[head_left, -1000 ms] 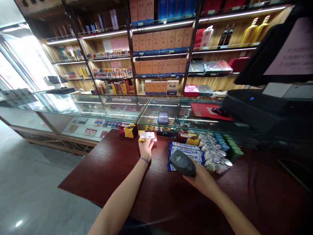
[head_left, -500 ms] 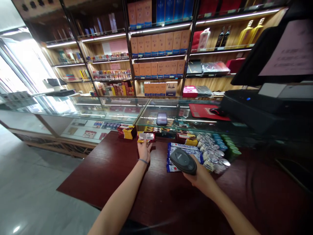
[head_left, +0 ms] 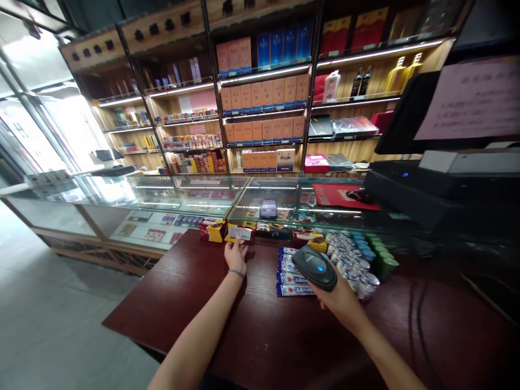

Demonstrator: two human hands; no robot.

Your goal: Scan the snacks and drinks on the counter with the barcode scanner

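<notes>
My left hand point(head_left: 235, 259) is closed on a flat red-and-yellow snack packet point(head_left: 244, 234), its white barcode label facing up, at the far edge of the brown table. To its left is a pile of similar red-and-yellow packets point(head_left: 211, 230); another pile point(head_left: 319, 242) sits to the right. Wrapped around a black handheld barcode scanner point(head_left: 313, 269) is my right hand point(head_left: 341, 300). A blue light glows on top of the scanner. Beneath and beside it lie several blue-and-white wrapped bars point(head_left: 290, 279), partly covered by the scanner.
Small jars or cans point(head_left: 368, 284) stand in rows right of the bars, with green ones point(head_left: 388, 265) beyond. Behind the brown table point(head_left: 170, 303) runs a glass counter point(head_left: 195, 189). A black checkout machine point(head_left: 447, 184) rises at the right, near a red mat point(head_left: 331, 196).
The scanner's blue light has come on. My view has tilted up a little. The scanner has shifted slightly right in view, and the packet stays in my left hand.
</notes>
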